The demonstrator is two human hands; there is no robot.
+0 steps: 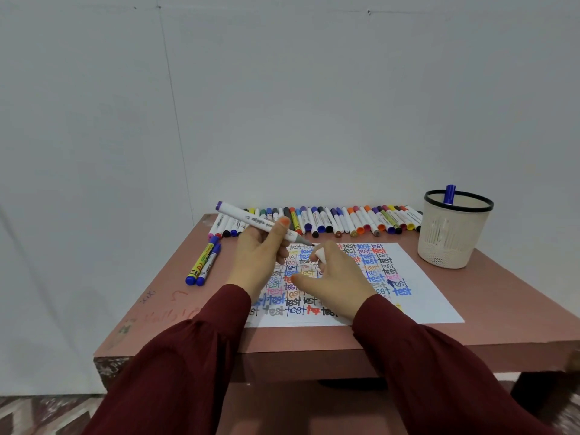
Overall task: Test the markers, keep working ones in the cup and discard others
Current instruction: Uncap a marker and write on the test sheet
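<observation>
While left grip (pixel 257 255) pinches the uncapped white marker (pixel 251 218), tip at test sheet's (pixel 433 309) far edge, right grip (pixel 335 281) holds a white cap (pixel 320 255). Cup (pixel 452 233) sits on tabletop (pixel 314 337) right, blue marker (pixel 449 194) inside; marker row (pixel 345 219) behind the sheet.

- Surface (pixel 314 337): pinkish-brown top with a thick front edge, set close against the wall.
- Scribbles (pixel 169 309): faint red and blue pen marks on the left part of the surface.
- Front left corner (pixel 110 364): worn and mottled.
- Wall (pixel 314 105): plain pale grey-white. A thin slanting seam (pixel 175 120) runs down its left side, and there are two small dark specks (pixel 159 7) near the top.
- Lower shelf (pixel 298 403): same colour, under the top.
- Dark leg (pixel 533 394): at the right.
- Floor (pixel 40 416): patterned, lower left.
</observation>
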